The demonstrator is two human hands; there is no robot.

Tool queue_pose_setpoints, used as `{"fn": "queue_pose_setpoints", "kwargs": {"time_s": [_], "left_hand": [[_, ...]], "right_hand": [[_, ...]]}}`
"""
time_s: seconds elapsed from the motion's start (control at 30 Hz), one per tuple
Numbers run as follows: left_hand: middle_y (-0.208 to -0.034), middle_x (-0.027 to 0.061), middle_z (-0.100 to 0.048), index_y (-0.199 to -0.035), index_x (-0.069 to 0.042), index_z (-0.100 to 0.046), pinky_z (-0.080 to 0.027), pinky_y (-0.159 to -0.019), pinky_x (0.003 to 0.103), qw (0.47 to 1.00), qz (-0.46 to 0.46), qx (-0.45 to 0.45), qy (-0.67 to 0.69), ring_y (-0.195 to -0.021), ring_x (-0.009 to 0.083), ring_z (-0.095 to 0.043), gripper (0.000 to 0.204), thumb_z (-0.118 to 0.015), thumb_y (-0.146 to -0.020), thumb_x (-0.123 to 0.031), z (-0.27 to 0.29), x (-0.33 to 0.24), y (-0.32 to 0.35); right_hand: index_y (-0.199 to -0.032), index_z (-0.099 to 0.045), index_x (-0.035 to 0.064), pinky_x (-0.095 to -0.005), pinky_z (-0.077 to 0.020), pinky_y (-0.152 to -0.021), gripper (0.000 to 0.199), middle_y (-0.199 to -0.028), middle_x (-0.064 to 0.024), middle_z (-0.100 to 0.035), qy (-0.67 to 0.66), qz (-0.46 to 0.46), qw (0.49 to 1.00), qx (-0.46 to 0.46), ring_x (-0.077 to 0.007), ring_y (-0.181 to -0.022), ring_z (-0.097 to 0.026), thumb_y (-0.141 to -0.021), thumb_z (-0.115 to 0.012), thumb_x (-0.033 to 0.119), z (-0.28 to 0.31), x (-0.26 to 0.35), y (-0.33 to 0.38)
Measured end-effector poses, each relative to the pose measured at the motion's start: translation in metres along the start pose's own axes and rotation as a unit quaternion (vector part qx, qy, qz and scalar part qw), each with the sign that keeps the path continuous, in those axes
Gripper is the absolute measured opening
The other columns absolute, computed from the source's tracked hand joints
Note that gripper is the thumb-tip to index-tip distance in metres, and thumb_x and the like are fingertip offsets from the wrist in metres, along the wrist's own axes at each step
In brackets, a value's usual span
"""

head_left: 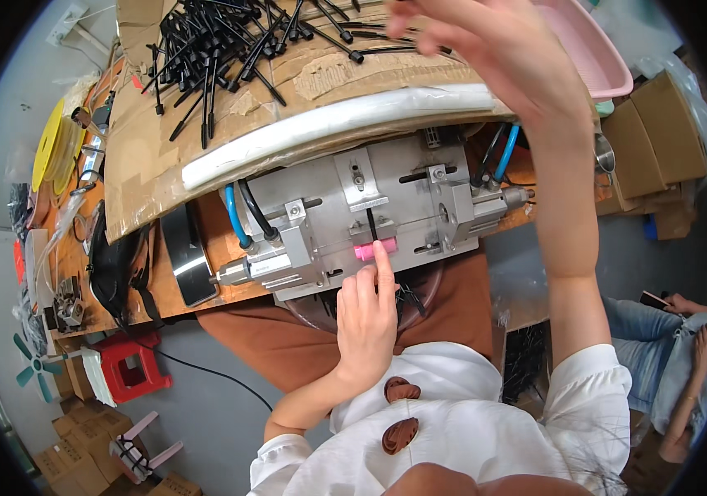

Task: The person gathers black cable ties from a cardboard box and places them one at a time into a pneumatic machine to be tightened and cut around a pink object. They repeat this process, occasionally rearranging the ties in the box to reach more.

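Item: metal press fixture [370, 211], bolted at the desk [204, 248] front edge, blue and black air hoses [242, 219] at both ends.

Left hand [367, 318]: index finger extended, tip touching the pink part [374, 249] seated in the fixture's front slot, apparently to steady it there; other fingers loosely curled, grasping nothing.

Right hand [485, 50]: raised over the cardboard sheet [204, 124], fingers spread, reaching at the pile of black cable ties [221, 41]; no grip visible.

Surrounds: pink basin [597, 54] at right, white foam tube [337, 124] edging the cardboard. Open room only between fixture and lap.
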State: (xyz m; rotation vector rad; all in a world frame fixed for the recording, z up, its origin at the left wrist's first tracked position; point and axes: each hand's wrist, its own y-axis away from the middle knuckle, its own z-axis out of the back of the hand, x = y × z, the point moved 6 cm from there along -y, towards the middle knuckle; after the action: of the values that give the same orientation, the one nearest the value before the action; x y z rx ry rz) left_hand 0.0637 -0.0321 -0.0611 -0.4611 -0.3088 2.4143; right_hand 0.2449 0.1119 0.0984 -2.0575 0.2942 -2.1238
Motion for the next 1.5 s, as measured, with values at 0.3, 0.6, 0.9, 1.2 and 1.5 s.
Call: {"fn": "queue_pose_setpoints", "kwargs": {"time_s": [0.3, 0.6, 0.9, 1.2, 1.5], "left_hand": [[-0.091, 0.0096, -0.051, -0.135, 0.004, -0.044, -0.045, -0.072, 0.032, 0.997, -0.039, 0.061, 0.039, -0.081, 0.0226, -0.051, 0.061, -0.065, -0.078, -0.007, 0.029, 0.000, -0.026], [-0.097, 0.0194, -0.055, -0.097, 0.002, -0.058, -0.045, -0.086, 0.040, 0.979, -0.135, -0.146, -0.048, -0.096, 0.0366, -0.053, 0.020, -0.061, -0.077, 0.001, 0.081, 0.082, -0.235], [-0.091, 0.0099, -0.059, -0.095, -0.005, -0.067, -0.046, -0.077, 0.035, 0.967, -0.218, -0.124, -0.034, -0.084, 0.0276, -0.056, 0.014, -0.067, -0.081, -0.009, 0.089, 0.094, -0.238], [-0.078, -0.0086, -0.046, -0.106, -0.010, -0.069, -0.031, -0.062, 0.019, 0.933, 0.004, 0.063, 0.355, -0.070, 0.0035, -0.034, 0.018, -0.062, -0.092, -0.019, 0.104, 0.130, -0.239], [-0.090, 0.0005, -0.060, -0.104, -0.004, -0.068, -0.041, -0.070, 0.022, 0.926, -0.013, -0.103, 0.363, -0.078, 0.0071, -0.049, 0.023, -0.067, -0.081, 0.000, 0.134, 0.111, -0.149]], "right_hand": [[-0.113, -0.059, -0.0025, -0.0255, -0.0472, -0.051, 0.038, -0.086, -0.0118, -0.065, 0.259, 0.185, 0.946, -0.069, -0.0142, -0.060, -0.058, -0.076, -0.069, -0.006, -0.032, -0.036, 0.166], [-0.134, -0.047, -0.0021, -0.0298, -0.0437, -0.047, 0.067, -0.059, -0.0036, -0.052, 0.410, 0.091, 0.907, 0.017, -0.0140, -0.053, -0.055, -0.073, -0.072, 0.003, -0.093, -0.112, 0.206], [-0.131, -0.052, 0.0025, -0.0308, -0.0414, -0.044, 0.062, -0.066, -0.0034, -0.053, 0.434, 0.079, 0.897, 0.039, -0.0145, -0.053, -0.054, -0.074, -0.074, 0.010, -0.085, -0.087, 0.189], [-0.088, -0.067, 0.0043, -0.0386, -0.0514, -0.064, 0.016, -0.087, -0.0128, -0.068, 0.649, 0.176, 0.739, -0.040, -0.0298, -0.082, -0.067, -0.078, -0.055, 0.003, -0.025, -0.014, -0.008], [-0.097, -0.066, 0.0032, -0.0373, -0.0506, -0.063, 0.020, -0.087, -0.0122, -0.069, 0.745, 0.039, 0.665, 0.045, -0.0257, -0.082, -0.067, -0.086, -0.066, 0.019, -0.044, -0.031, -0.067]]}}
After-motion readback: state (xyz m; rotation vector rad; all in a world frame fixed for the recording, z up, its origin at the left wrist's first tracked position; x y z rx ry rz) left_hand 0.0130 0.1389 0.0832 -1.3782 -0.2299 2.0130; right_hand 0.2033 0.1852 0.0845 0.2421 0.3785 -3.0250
